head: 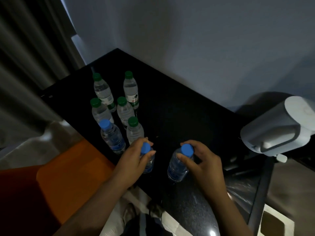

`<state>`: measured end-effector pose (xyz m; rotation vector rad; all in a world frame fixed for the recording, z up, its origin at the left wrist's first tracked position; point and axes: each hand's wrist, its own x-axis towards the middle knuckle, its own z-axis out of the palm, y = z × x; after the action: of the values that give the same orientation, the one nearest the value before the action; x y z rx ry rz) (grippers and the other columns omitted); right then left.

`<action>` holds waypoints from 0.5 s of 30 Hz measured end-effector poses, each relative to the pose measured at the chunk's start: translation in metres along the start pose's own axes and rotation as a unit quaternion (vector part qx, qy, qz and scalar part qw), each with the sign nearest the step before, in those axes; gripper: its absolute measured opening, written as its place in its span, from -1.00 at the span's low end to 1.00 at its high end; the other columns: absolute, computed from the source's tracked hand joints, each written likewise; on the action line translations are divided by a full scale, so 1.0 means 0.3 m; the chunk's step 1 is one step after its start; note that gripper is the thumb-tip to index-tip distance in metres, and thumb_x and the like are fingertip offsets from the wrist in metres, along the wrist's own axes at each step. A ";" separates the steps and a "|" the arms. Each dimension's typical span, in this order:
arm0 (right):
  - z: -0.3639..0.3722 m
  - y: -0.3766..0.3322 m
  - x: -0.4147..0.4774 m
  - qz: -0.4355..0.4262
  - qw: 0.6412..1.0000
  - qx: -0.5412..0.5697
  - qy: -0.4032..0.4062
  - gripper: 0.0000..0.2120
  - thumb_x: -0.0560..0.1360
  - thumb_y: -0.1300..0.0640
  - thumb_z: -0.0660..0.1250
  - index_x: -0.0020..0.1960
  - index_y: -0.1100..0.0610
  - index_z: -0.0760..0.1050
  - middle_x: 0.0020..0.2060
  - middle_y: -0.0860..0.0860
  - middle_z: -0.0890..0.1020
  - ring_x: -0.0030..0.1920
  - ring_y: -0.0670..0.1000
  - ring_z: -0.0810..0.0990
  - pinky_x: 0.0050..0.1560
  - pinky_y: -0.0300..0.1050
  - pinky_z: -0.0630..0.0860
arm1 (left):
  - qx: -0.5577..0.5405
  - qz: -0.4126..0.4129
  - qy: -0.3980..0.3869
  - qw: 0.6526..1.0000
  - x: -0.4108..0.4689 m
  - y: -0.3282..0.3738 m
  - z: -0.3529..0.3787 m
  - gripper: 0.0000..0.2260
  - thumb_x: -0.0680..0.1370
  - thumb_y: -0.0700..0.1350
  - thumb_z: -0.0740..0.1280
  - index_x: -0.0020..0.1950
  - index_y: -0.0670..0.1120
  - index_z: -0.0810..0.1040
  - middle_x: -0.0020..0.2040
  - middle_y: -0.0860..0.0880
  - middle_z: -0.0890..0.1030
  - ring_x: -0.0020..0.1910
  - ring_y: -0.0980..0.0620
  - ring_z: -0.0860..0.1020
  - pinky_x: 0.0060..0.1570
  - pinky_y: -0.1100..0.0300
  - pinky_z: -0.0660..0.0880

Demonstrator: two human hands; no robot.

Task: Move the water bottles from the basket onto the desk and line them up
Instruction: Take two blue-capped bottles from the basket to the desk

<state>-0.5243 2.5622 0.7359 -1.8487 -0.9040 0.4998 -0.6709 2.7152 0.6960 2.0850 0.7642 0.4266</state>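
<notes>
Left hand (134, 159): fingers curled round the neck of the left blue-capped bottle (148, 165). Right hand (204, 163): same grip on the right blue-capped bottle (178, 167). Both bottles are at the front edge of the desk (179, 108). Six further bottles (125, 111) stand in two rows near its left edge. Label print is unreadable.

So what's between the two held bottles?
Just bare desk, by the head view, between the left bottle in the left hand and the right bottle in the right hand.
</notes>
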 end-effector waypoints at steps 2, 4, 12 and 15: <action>0.002 0.006 -0.002 0.005 1.000 -0.005 0.005 -0.74 0.41 -0.01 0.43 0.08 -0.15 0.52 0.00 -0.30 0.59 0.04 -0.29 0.57 -0.07 -0.48 0.50 | 0.001 0.001 0.002 1.000 0.011 -0.010 0.004 -0.88 0.56 -0.04 0.28 0.07 0.07 0.42 0.19 -0.02 0.54 0.23 0.08 0.48 0.14 0.27 0.37; -0.001 0.014 -0.006 0.001 1.000 -0.012 0.010 -0.74 0.42 -0.02 0.42 0.09 -0.14 0.52 0.00 -0.29 0.59 0.05 -0.28 0.57 -0.04 -0.44 0.52 | 0.007 0.004 0.000 1.000 0.024 -0.021 0.007 -0.87 0.56 -0.03 0.28 0.09 0.04 0.44 0.17 0.03 0.54 0.22 0.11 0.48 0.10 0.34 0.34; -0.004 0.030 -0.009 -0.021 0.999 -0.023 0.009 -0.70 0.42 -0.16 0.32 0.12 -0.11 0.50 0.00 -0.28 0.58 0.04 -0.24 0.58 -0.05 -0.40 0.53 | 0.010 0.001 -0.011 1.000 0.032 -0.047 0.023 -0.83 0.56 -0.01 0.26 0.14 0.02 0.44 0.24 0.06 0.49 0.24 0.17 0.42 0.09 0.47 0.28; 0.002 0.049 -0.005 -0.019 1.000 -0.020 0.003 -0.71 0.43 -0.12 0.35 0.12 -0.10 0.51 0.00 -0.28 0.58 0.03 -0.24 0.59 -0.07 -0.39 0.54 | 0.005 0.004 -0.015 1.000 0.032 -0.047 0.016 -0.81 0.56 -0.03 0.27 0.15 -0.02 0.45 0.24 0.01 0.49 0.25 0.14 0.44 0.13 0.35 0.34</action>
<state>-0.5205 2.5577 0.7224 -1.8656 -0.9492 0.4555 -0.6661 2.7248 0.6819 2.1006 0.7411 0.3950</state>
